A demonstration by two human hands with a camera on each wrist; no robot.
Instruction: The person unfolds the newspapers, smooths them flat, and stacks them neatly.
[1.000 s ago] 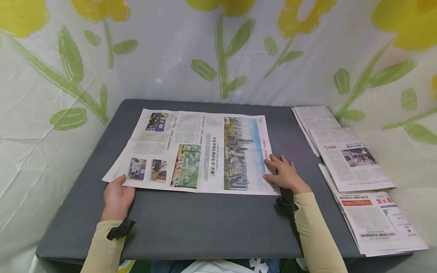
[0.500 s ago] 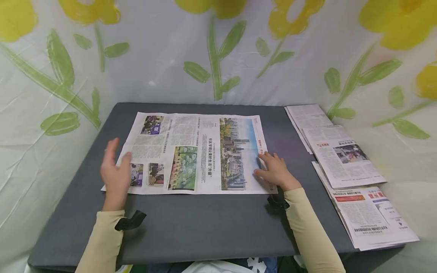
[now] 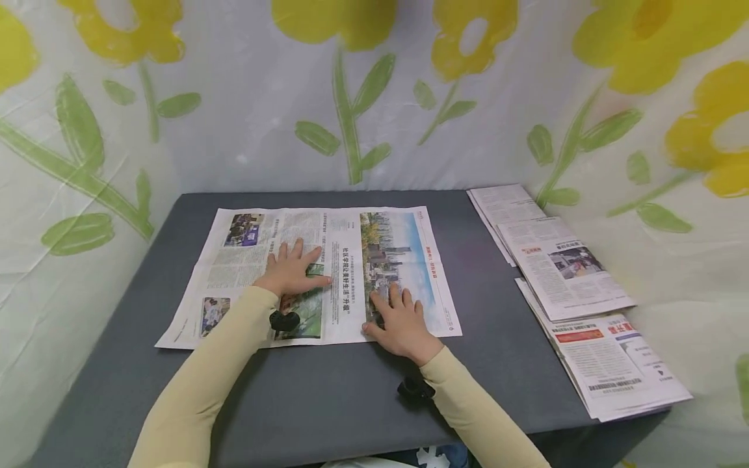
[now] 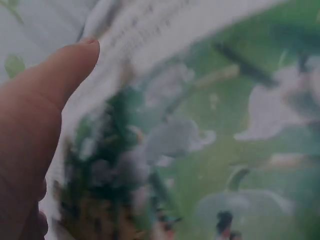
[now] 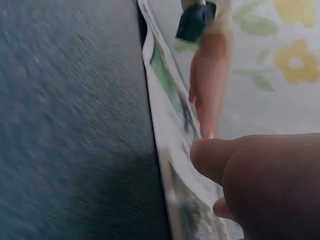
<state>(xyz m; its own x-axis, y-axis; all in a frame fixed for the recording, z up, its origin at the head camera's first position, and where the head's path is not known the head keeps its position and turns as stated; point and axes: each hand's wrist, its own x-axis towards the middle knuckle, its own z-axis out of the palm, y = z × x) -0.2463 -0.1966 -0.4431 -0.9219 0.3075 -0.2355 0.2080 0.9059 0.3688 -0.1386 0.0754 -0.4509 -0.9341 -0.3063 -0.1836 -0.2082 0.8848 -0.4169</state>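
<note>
Resting L hand [image 3: 289,272] & R hand [image 3: 404,326] atop newspaper [image 3: 345,266] directly beneath, w/ fingers spread wide, gripping nothing. Poss. risk: skewing or wrinkling it by pushing unevenly, esp. along loosely layered edge [image 5: 159,112] nearest R hand.

- A white newspaper [image 3: 345,227], printed in black, carries a green photograph [image 3: 309,309] and a skyline [image 3: 383,250] under blue fading to white.
- Plain dark grey covers the bench [image 3: 328,396].
- Yellow flowers [image 3: 333,23] and green leaves [image 3: 374,82] pattern the pale backdrop [image 3: 234,130].
- Pale yellow sleeves [image 3: 201,383] meet black wristbands [image 3: 285,320].
- A red bar [image 3: 578,336] brightens the black-on-white stacked newspapers [image 3: 608,367].
</note>
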